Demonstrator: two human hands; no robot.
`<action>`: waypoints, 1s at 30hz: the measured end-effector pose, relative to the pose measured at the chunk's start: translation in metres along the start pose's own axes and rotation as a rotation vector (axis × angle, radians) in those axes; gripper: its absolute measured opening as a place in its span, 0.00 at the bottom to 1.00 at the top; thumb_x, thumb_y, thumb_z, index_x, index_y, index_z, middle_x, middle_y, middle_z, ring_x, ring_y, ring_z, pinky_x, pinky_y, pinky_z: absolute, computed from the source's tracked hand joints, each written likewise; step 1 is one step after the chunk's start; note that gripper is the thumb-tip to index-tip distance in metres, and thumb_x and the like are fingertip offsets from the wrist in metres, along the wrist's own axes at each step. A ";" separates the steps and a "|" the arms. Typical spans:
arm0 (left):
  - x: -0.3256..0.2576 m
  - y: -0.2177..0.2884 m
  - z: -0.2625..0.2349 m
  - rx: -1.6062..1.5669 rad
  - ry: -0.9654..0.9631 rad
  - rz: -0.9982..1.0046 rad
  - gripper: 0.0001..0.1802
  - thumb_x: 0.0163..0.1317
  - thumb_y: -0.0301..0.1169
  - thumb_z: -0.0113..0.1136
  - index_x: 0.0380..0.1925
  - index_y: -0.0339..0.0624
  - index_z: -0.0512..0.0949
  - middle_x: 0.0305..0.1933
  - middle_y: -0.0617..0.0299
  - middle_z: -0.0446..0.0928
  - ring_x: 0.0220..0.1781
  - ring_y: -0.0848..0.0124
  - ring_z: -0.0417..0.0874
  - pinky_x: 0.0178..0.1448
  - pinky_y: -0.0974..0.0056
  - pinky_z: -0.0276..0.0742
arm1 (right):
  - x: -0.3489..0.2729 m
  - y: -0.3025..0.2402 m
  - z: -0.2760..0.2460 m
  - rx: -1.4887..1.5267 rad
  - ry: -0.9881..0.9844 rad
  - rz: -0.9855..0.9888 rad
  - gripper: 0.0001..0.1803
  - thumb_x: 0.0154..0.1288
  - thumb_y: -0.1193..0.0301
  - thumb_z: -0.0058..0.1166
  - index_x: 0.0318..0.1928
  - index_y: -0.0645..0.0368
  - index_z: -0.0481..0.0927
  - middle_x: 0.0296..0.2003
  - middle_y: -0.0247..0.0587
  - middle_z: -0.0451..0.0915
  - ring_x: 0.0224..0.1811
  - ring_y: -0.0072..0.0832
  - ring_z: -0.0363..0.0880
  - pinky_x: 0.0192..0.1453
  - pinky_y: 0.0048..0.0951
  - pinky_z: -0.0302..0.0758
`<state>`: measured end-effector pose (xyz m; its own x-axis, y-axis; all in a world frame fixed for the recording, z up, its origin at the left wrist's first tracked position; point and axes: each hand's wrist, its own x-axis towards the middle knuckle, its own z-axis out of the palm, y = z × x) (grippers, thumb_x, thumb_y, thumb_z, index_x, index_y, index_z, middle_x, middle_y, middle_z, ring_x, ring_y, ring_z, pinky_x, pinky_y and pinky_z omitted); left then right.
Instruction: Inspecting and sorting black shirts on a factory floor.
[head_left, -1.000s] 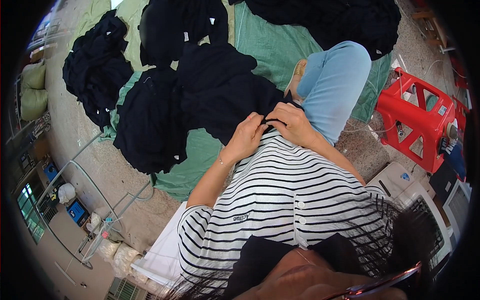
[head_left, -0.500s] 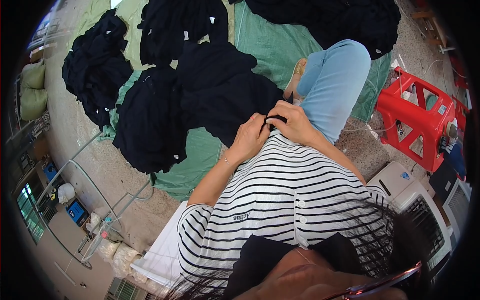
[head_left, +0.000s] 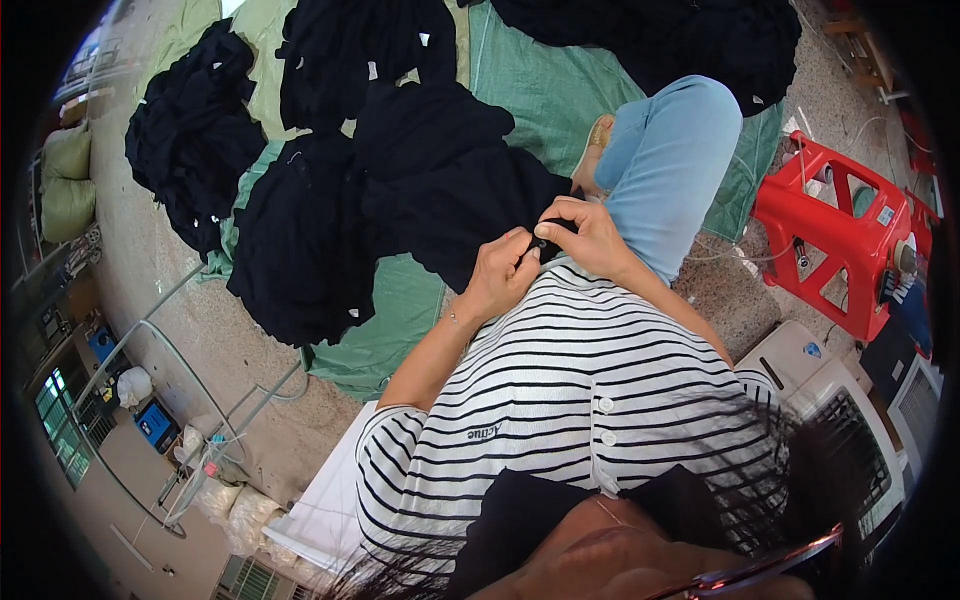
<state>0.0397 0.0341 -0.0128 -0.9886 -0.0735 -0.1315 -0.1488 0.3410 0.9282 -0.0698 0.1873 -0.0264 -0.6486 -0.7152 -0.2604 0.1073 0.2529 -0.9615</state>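
Observation:
My left hand (head_left: 499,277) and my right hand (head_left: 592,241) meet close to my waist, fingers pinched on a dark navy garment (head_left: 440,190). A small fold of its black-looking cloth shows between the two thumbs and fingertips. The rest of this garment spreads away from me, up and to the left, over a green sheet. Beside it on the left lies another dark garment heap (head_left: 300,240), with a small white tag at its lower edge. The fingertips partly hide what they pinch.
More dark garment piles (head_left: 195,130) lie farther off on the green sheet (head_left: 530,80), with another pile (head_left: 700,45) at the far right. A red plastic stool (head_left: 840,230) stands right, above a white appliance (head_left: 825,400). Metal tubing (head_left: 150,330) runs along the left.
The fingertips have shifted slightly on the cloth, and the right thumb has moved. More dark fabric shows between the hands now. The garment piles stay where they were.

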 end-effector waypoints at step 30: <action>0.053 0.004 -0.012 -0.902 0.241 -0.482 0.09 0.69 0.31 0.60 0.30 0.41 0.78 0.29 0.75 0.74 0.29 0.86 0.69 0.33 0.76 0.67 | -0.005 -0.020 -0.012 -0.251 0.038 -0.189 0.10 0.53 0.72 0.67 0.35 0.60 0.80 0.29 0.38 0.79 0.31 0.34 0.78 0.36 0.33 0.70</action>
<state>-0.0130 0.0207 -0.0118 -0.7836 -0.2342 -0.5754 -0.3552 -0.5910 0.7243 -0.0778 0.1939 -0.0051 -0.6677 -0.7410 -0.0709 -0.2044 0.2741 -0.9397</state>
